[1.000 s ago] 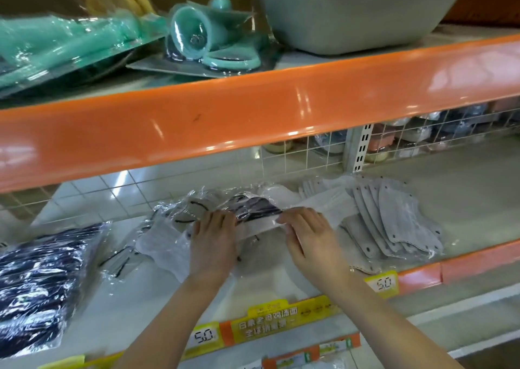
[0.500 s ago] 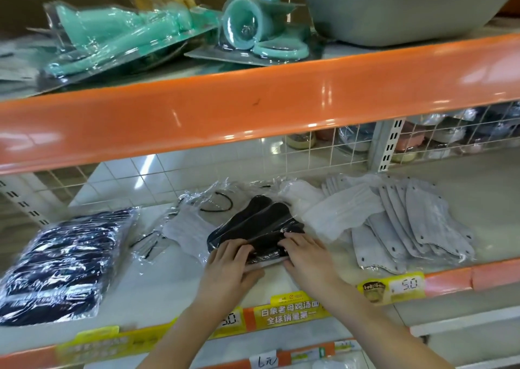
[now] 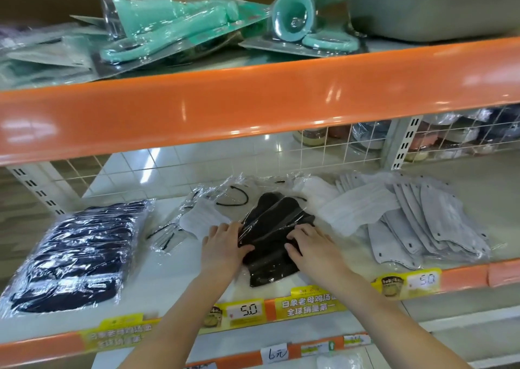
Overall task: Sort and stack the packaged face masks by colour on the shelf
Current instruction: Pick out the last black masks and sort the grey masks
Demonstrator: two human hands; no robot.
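Observation:
Several black packaged face masks point(image 3: 274, 228) lie fanned in clear wrap at the middle of the white shelf point(image 3: 168, 284). My left hand point(image 3: 225, 246) grips their left edge, thumb curled onto the wrap. My right hand point(image 3: 312, 245) rests on their right side with fingers bent over the packs. White packaged masks point(image 3: 351, 214) lie just behind to the right, and a loose white one point(image 3: 201, 218) to the left. A pile of grey masks point(image 3: 427, 228) is spread at the right. A stack of dark navy masks point(image 3: 76, 253) sits at the far left.
The orange beam point(image 3: 253, 101) of the upper shelf hangs low over the work area, with teal packaged items point(image 3: 168, 28) and a grey bin point(image 3: 433, 3) on top. A wire grid point(image 3: 337, 149) backs the shelf. Price labels point(image 3: 309, 304) line the front edge.
The white packs I pressed a second ago now lie behind; both hands have pulled the black packs toward the front edge and hold them from either side.

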